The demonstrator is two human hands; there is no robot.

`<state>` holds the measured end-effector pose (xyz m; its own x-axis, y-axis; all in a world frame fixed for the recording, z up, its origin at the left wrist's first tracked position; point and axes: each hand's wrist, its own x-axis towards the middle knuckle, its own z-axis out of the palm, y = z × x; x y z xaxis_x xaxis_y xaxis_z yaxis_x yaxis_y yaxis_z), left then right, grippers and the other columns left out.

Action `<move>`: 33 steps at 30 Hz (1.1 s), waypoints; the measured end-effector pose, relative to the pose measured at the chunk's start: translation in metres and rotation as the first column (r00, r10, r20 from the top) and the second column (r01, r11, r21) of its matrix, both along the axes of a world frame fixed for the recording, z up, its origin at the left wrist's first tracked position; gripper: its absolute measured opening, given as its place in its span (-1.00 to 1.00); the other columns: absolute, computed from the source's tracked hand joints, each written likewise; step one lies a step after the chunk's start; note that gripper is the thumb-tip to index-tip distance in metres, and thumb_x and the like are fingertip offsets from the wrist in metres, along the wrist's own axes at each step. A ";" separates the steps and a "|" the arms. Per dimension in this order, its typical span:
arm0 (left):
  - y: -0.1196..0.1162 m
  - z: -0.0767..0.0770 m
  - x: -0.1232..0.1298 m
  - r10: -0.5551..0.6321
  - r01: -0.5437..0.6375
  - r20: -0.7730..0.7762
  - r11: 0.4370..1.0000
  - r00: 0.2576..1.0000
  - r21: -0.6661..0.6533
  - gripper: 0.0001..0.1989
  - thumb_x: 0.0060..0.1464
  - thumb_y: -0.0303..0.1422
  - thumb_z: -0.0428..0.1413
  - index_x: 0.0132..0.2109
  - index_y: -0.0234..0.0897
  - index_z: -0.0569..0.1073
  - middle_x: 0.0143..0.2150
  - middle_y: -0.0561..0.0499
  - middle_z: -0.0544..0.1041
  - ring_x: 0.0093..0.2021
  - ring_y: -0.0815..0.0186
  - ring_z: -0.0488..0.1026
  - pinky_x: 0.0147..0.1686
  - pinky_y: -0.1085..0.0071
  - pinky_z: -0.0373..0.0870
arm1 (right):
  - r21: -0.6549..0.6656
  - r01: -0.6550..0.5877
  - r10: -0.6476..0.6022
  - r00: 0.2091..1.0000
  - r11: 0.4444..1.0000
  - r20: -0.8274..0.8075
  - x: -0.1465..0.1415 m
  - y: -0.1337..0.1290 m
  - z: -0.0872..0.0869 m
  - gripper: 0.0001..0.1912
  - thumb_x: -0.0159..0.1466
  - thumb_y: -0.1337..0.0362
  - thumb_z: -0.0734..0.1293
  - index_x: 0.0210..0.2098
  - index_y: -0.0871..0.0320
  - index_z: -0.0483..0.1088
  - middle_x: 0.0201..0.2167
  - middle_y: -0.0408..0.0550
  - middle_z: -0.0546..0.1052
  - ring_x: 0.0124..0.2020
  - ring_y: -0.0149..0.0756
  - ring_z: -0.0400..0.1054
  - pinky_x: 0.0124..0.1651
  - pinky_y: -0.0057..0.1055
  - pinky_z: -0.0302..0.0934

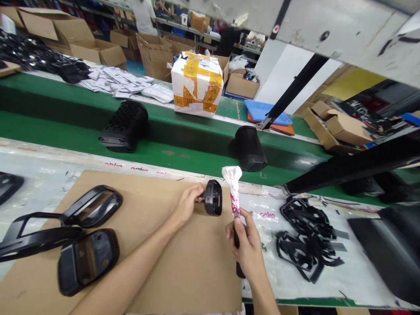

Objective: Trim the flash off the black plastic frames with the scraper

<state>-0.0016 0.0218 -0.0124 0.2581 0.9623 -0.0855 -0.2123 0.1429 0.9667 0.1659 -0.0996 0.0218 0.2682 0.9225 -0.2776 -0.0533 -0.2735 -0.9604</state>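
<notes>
Black oval plastic part (213, 197) sits pinched in my left hand (186, 204) over the brown cardboard sheet (183, 267); my right hand (248, 245) is closed round a plastic-wrapped tool (233, 192); 2 larger black frames (87, 232) lie finished or waiting, I cannot tell which.

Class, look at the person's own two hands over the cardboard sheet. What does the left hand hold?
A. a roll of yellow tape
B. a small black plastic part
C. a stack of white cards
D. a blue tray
B. The left hand grips a small black plastic part above the cardboard sheet, while the right hand holds a tool wrapped in white printed plastic.
</notes>
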 end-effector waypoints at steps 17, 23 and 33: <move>0.008 -0.003 -0.002 0.209 -0.216 -0.067 0.968 0.976 -0.130 -0.62 0.15 -0.13 0.04 -0.54 -0.20 0.21 -0.61 0.15 0.20 -0.57 0.41 0.15 -0.51 0.45 0.07 | -0.109 0.043 -0.004 0.943 0.993 0.332 0.017 -0.075 -0.023 -0.23 0.39 -0.26 0.29 0.26 0.26 0.46 -0.51 -0.10 0.48 -0.59 -0.34 0.27 -0.53 -0.46 0.22; 0.006 0.001 -0.001 0.225 -0.228 -0.114 0.974 0.968 -0.014 -0.65 0.14 -0.19 0.01 -0.54 -0.20 0.13 -0.59 0.17 0.11 -0.54 0.43 0.08 -0.49 0.45 0.02 | -0.268 -0.037 0.119 0.947 0.963 0.297 0.022 -0.067 -0.024 -0.17 0.34 -0.29 0.31 0.28 0.29 0.46 -0.54 -0.14 0.44 -0.56 -0.31 0.27 -0.53 -0.44 0.23; 0.005 0.002 0.000 0.194 -0.197 -0.087 0.980 0.977 -0.022 -0.64 0.15 -0.19 0.01 -0.53 -0.19 0.12 -0.58 0.17 0.11 -0.55 0.44 0.07 -0.50 0.46 0.01 | -0.082 -0.161 0.176 0.758 0.984 0.628 0.026 -0.062 -0.016 -0.41 0.45 -0.10 0.28 0.24 0.19 0.53 -0.12 0.15 0.68 -0.14 -0.04 0.61 -0.12 -0.29 0.52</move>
<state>-0.0021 0.0272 -0.0102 0.0559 0.9901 -0.1291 -0.1569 0.1364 0.9782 0.1919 -0.1618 0.0062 0.2302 0.9655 -0.1219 0.6111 -0.2408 -0.7540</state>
